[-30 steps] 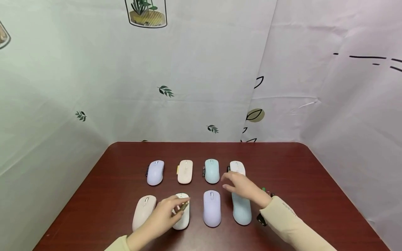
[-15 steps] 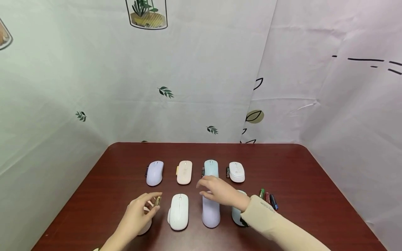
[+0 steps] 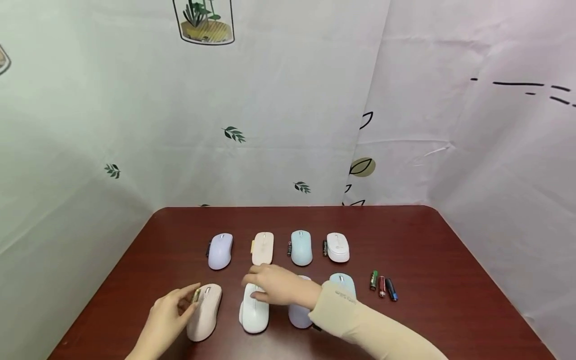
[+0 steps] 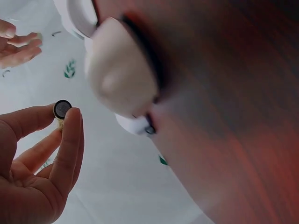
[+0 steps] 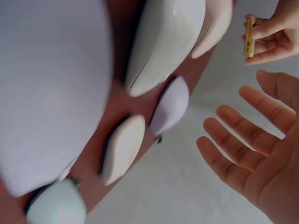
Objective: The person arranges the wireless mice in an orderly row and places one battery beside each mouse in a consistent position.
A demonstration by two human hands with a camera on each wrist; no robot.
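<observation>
My left hand (image 3: 164, 317) pinches a small gold battery (image 5: 250, 39) between thumb and fingers, its dark round end showing in the left wrist view. That hand is at the left side of a beige computer mouse (image 3: 206, 315) in the front row. My right hand (image 3: 281, 285) holds nothing; its fingers are spread in the right wrist view. From the head view it overlaps the white mouse (image 3: 255, 317), while its wrist partly hides a purple mouse (image 3: 299, 317). The sleeve covers much of a light blue mouse (image 3: 343, 281).
In the back row lie a purple mouse (image 3: 220, 251), a beige mouse (image 3: 263, 248), a light blue mouse (image 3: 301, 248) and a white mouse (image 3: 338, 247), each with a battery along its left side. Green (image 3: 374, 280), red (image 3: 382, 287) and dark blue (image 3: 391, 289) batteries lie at the right.
My left hand has carried the gold battery left, from the front white mouse to the front beige one. The right hand has swept left across the front row, uncovering the three batteries at the right.
</observation>
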